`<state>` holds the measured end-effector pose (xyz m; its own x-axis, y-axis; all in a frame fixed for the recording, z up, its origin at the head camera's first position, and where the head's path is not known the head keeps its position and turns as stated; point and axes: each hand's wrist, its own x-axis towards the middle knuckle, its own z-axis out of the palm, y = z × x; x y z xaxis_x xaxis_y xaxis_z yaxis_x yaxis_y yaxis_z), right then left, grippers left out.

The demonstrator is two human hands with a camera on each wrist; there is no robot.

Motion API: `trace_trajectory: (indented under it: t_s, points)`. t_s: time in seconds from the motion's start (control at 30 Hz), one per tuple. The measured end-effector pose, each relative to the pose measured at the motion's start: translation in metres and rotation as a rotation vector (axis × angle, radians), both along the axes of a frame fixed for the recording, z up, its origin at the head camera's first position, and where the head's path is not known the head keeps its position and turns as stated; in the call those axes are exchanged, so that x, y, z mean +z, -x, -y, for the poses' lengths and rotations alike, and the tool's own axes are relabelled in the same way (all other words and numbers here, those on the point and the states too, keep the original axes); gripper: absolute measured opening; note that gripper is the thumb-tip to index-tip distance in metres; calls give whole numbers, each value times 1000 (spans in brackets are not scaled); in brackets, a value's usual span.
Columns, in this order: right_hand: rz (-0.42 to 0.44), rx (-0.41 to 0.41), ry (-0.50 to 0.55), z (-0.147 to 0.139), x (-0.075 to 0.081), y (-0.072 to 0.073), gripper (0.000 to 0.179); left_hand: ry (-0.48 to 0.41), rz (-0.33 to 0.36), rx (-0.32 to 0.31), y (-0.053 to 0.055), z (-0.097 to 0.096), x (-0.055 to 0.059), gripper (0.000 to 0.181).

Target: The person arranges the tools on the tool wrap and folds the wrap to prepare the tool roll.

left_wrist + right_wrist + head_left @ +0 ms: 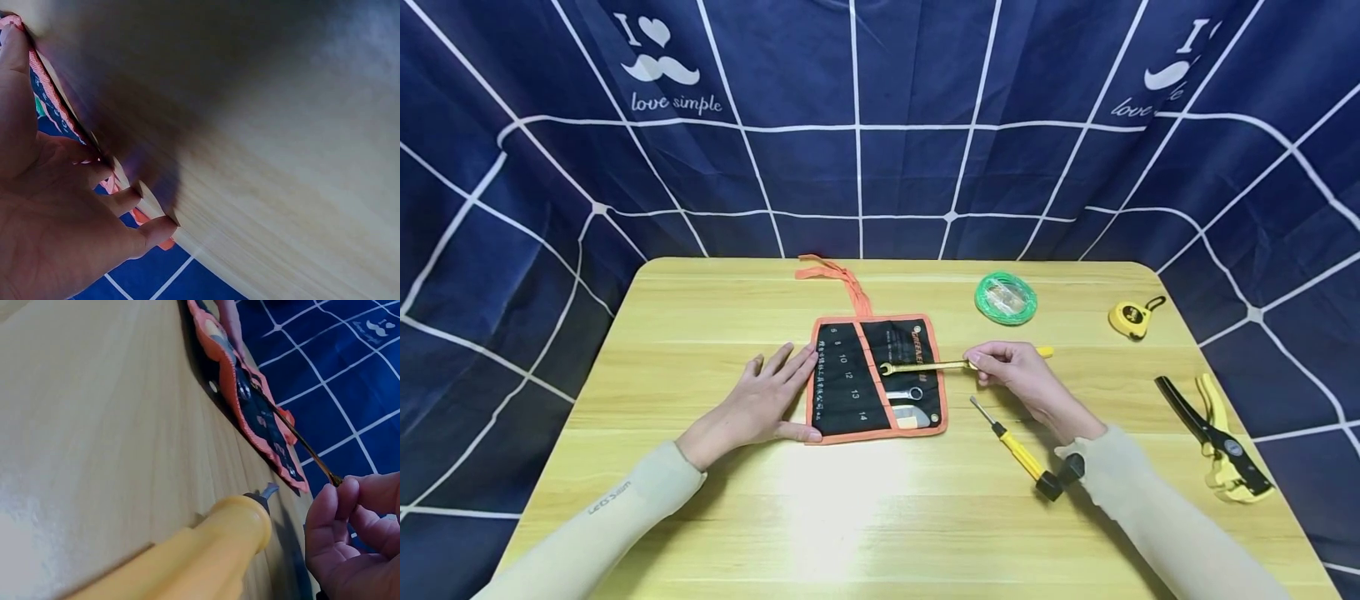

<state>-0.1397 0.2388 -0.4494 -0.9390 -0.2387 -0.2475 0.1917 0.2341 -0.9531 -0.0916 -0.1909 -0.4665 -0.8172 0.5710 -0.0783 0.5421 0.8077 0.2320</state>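
A black tool pouch (850,379) with orange edging and numbered slots lies flat on the table. My left hand (765,396) rests with spread fingers on its left edge; the left wrist view shows those fingers (125,200) along the orange trim. Between thumb and fingers, my right hand (1011,371) pinches one end of a gold-coloured wrench (925,366). The wrench's open jaw end hangs over the pouch's right part. Below it, a silver wrench's ring end (914,393) sticks out of a slot. A yellow screwdriver (1021,450) lies beneath the right forearm, large in the right wrist view.
A green coil of wire (1006,298) lies at the back, with a yellow tape measure (1131,319) farther right. Yellow-and-black cutters (1217,450) lie near the right edge. Another yellow handle (1045,352) shows behind the right hand. Blue checked cloth (910,167) surrounds the table.
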Motion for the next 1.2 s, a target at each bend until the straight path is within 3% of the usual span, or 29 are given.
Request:
trace_trajectory:
  t_s: [0.67, 0.97, 1.2]
  points:
    - [7, 83, -142, 19, 3, 11, 27, 13, -2, -2, -1, 0, 0, 123]
    - [21, 250, -213, 32, 9, 11, 27, 5, 11, 2, 0, -2, 1, 123]
    - [-56, 324, -334, 41, 11, 11, 38, 12, 11, 8, 0, 0, -1, 124]
